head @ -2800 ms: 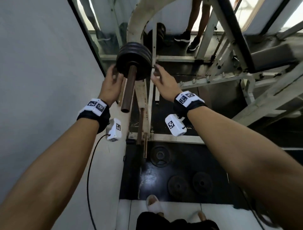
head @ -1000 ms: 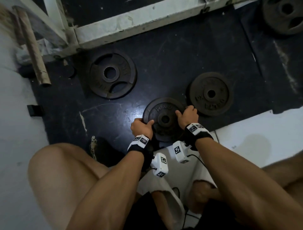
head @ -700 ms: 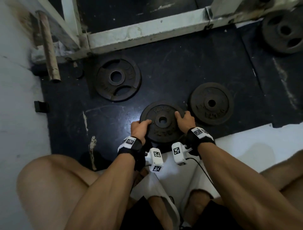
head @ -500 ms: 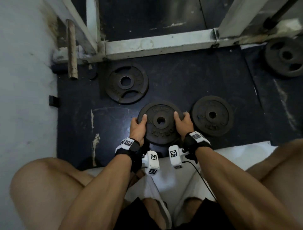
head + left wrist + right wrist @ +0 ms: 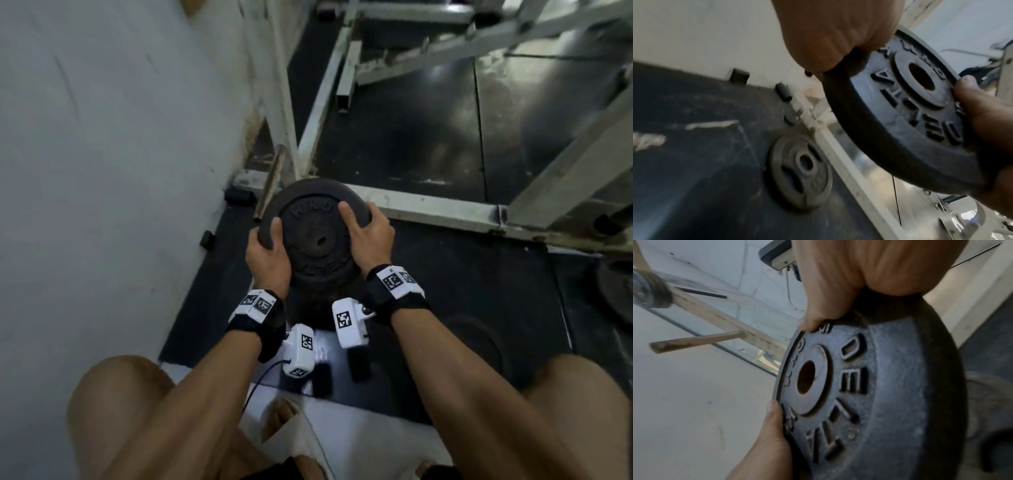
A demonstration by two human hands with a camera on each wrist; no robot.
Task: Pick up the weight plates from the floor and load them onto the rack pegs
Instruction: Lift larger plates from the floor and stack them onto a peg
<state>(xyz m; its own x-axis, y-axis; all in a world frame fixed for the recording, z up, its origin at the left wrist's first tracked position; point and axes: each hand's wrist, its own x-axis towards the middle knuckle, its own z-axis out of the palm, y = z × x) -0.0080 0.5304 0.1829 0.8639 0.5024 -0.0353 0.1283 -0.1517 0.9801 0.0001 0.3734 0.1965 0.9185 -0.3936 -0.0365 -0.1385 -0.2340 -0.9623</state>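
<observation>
A black weight plate (image 5: pixel 317 236) is held clear of the floor (image 5: pixel 462 284) between both hands, its lettered face turned up toward the head camera. The left hand (image 5: pixel 267 255) is wrapped round the plate's left rim, thumb laid on the face — a grip clamped on the plate. The right hand (image 5: pixel 371 236) is clamped on the right rim in the same way, thumb across the face. A second plate (image 5: pixel 800 173) with cut-out slots is seen lying flat on the dark floor mat, beside the white frame rail (image 5: pixel 849 175). A bare rusty peg (image 5: pixel 696 341) is seen jutting from the rack, and further up a loaded stack of plates (image 5: pixel 650 288).
</observation>
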